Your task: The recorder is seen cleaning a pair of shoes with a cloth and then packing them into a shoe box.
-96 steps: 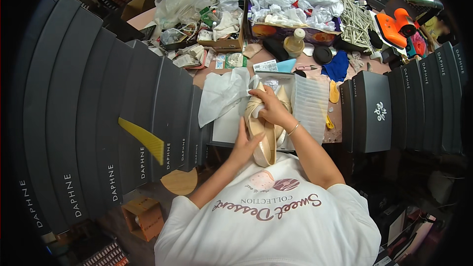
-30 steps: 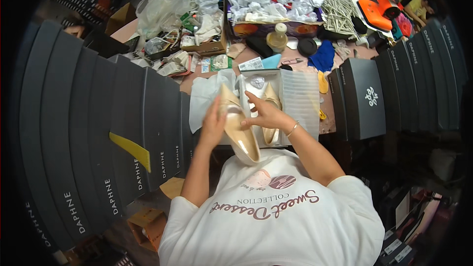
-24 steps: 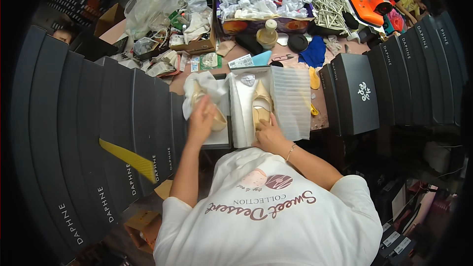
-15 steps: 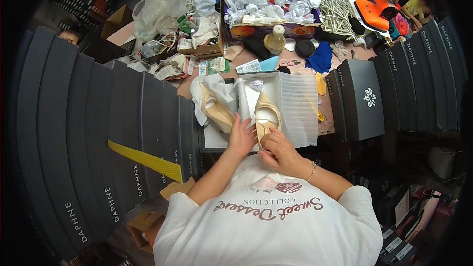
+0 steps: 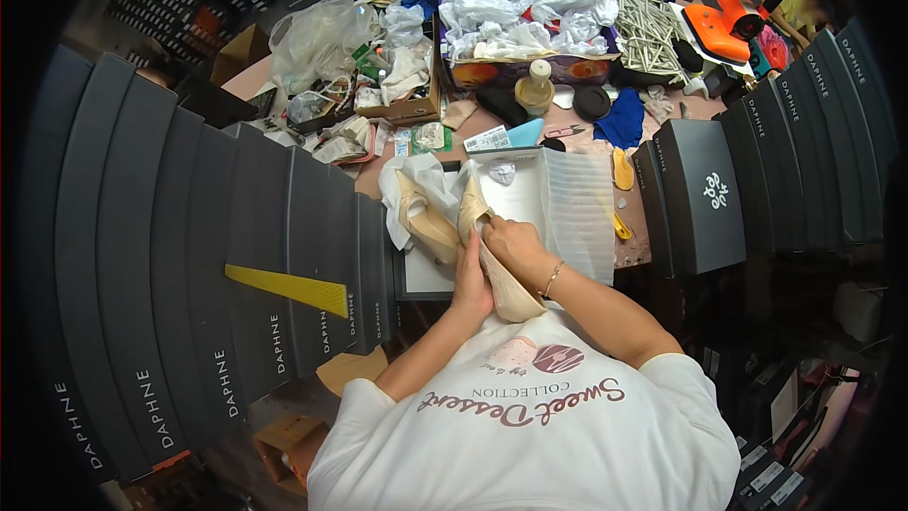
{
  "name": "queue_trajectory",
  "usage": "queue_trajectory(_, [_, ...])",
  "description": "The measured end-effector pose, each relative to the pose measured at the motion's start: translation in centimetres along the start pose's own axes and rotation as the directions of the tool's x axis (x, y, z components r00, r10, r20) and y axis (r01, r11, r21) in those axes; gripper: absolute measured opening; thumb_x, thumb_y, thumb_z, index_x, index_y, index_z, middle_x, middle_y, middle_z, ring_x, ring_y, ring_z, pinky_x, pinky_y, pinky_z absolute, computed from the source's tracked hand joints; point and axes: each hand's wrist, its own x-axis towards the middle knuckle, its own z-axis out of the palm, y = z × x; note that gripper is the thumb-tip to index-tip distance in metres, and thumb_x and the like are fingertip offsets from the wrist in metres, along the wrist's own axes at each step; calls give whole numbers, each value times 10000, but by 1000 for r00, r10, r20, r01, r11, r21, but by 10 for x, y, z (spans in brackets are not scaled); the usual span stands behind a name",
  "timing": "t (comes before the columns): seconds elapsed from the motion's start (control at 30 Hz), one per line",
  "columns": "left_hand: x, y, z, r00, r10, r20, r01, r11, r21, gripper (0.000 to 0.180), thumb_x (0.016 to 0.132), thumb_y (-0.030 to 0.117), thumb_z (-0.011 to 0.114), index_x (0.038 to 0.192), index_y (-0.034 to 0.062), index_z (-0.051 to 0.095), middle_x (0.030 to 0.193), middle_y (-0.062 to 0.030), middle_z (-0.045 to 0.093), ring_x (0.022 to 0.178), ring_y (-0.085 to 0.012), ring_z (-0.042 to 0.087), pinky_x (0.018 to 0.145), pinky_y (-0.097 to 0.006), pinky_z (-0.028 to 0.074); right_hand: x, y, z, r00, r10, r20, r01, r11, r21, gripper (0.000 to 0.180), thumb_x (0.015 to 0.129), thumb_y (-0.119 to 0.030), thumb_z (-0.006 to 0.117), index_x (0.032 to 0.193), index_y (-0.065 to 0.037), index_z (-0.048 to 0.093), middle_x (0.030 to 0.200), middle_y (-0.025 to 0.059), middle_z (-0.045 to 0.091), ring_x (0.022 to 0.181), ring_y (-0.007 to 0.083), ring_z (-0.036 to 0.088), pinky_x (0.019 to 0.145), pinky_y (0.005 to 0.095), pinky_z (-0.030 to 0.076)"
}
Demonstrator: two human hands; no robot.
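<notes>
A beige pointed-toe shoe point(image 5: 512, 291) is tilted on its side above an open shoe box point(image 5: 423, 282), its heel end toward my body. My left hand point(image 5: 471, 276) grips it from the left, thumb lying up along its side. At the shoe's opening is my right hand point(image 5: 518, 248), fingers curled in; their tips are hidden inside, so what they pinch cannot be seen. A matching beige shoe point(image 5: 433, 229) lies left of my hands on white tissue paper point(image 5: 395, 191). A crumpled white paper wad point(image 5: 502, 172) sits at the box's far end.
Tall stacks of dark shoe boxes stand left point(image 5: 241, 227) and right point(image 5: 702, 199), with a yellow strip point(image 5: 288, 290) sticking out on the left. White foam sheet point(image 5: 581, 213) lies right of the box. Farther back are a bottle point(image 5: 535, 90), a blue cloth point(image 5: 619, 119) and an orange device point(image 5: 721, 26).
The held shoe has been lifted and tilted, its heel end now over my shirt. My left hand has closed on its side, and my right hand has moved up to its opening.
</notes>
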Motion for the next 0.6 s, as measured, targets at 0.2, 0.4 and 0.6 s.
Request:
queue_trajectory(0.2, [4,4,-24,996,-88,-21,86,991,-103,585,928,491,466,1326,71,381,1275,-102,473,1174,-236,462,1010,-385,378,-15,8,6,997,68,47,-78,964,256,160,805,-196,578,806,-37,598,816,128,598,700,304,613,605,396,494])
queue_trajectory(0.4, [-4,-1,-23,997,-78,-19,78,997,-19,574,933,521,428,1309,88,400,1257,-99,485,1153,-221,475,990,-367,389,8,5,7,998,59,-19,-55,983,175,280,821,-338,604,778,-62,614,730,105,614,613,301,615,554,405,487])
queue_trajectory(0.6, [3,-2,-31,999,-23,-42,22,999,-45,556,936,527,404,1280,91,437,1204,-107,521,1110,-228,510,956,-371,422,-7,7,14,982,42,-183,11,961,275,217,811,-243,588,702,-56,591,721,115,616,589,303,615,532,414,489])
